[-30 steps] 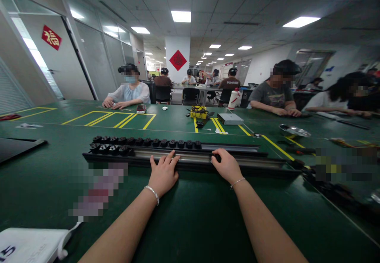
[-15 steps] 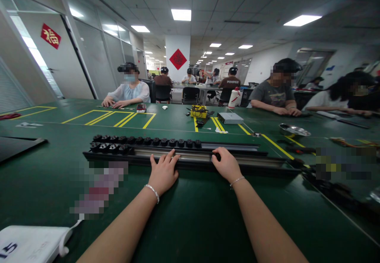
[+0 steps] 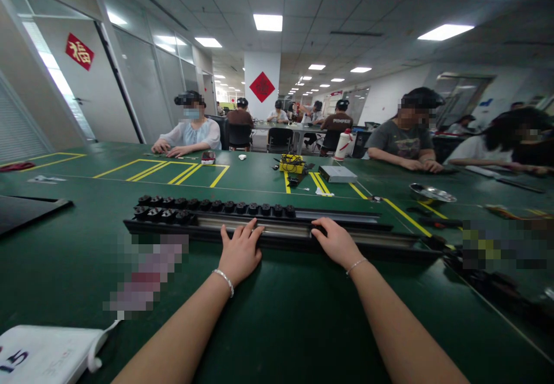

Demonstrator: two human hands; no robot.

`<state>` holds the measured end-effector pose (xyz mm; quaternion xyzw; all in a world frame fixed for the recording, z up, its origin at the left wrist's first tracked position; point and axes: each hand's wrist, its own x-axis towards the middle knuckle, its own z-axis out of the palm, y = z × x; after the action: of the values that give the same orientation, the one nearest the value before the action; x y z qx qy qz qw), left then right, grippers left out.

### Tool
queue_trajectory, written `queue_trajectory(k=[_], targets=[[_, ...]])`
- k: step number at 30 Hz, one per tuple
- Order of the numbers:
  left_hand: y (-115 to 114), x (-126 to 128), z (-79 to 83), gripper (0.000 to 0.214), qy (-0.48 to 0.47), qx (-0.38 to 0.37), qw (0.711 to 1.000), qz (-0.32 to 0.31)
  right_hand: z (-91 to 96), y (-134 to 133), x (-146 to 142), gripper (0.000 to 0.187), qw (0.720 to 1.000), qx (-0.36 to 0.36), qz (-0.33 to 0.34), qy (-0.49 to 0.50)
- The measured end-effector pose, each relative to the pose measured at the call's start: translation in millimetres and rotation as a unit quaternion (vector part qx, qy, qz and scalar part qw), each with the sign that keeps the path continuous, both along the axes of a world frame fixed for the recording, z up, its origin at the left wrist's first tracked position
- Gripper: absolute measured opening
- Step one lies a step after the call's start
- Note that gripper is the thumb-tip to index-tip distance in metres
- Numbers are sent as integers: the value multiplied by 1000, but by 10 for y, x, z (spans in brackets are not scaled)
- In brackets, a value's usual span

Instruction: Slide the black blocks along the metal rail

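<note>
A long black rail [image 3: 381, 237] lies across the green table [image 3: 281, 326] in front of me, with a second rail behind it carrying several black rollers [image 3: 208, 205]. More black rollers [image 3: 162, 215] sit at the left end of the near rail. My left hand [image 3: 239, 252] rests on the near rail, fingers spread flat over its edge. To the right, my right hand [image 3: 335, 239] lies on the same rail with its fingers curled over the top edge. A bracelet shows on each wrist.
A white pouch [image 3: 43, 358] lies at the near left corner. A dark tray [image 3: 26, 211] sits far left. A yellow box [image 3: 291, 163], a grey box [image 3: 337, 174] and a metal bowl [image 3: 431, 193] stand farther back. Several people sit around the table.
Both hands stay on the rail. The view has shifted slightly; nothing else has visibly moved.
</note>
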<state>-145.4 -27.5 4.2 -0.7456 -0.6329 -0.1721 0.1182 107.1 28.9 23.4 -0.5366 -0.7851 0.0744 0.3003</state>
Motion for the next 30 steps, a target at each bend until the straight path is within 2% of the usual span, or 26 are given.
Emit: queue_trajectory(k=[3,12,18,24,30], targets=[[4,0,-15,51,-5,3,1000,2,-11,-2,36,22,1000,-1,4,10],[45,24,-43,60,14,22,1000,-8,-40,-64,-14,24,999,19,-38,5],[65,310,-19,62,26,22,998,-59,-45,-80,-48,22,998,28,-50,4],[174,690,-17,61,1,17,997,-77,-69,-77,-54,22,998,49,-47,2],[220,753,-11,55,-7,11,997,-72,-88,-75,-60,21,998,49,-45,4]])
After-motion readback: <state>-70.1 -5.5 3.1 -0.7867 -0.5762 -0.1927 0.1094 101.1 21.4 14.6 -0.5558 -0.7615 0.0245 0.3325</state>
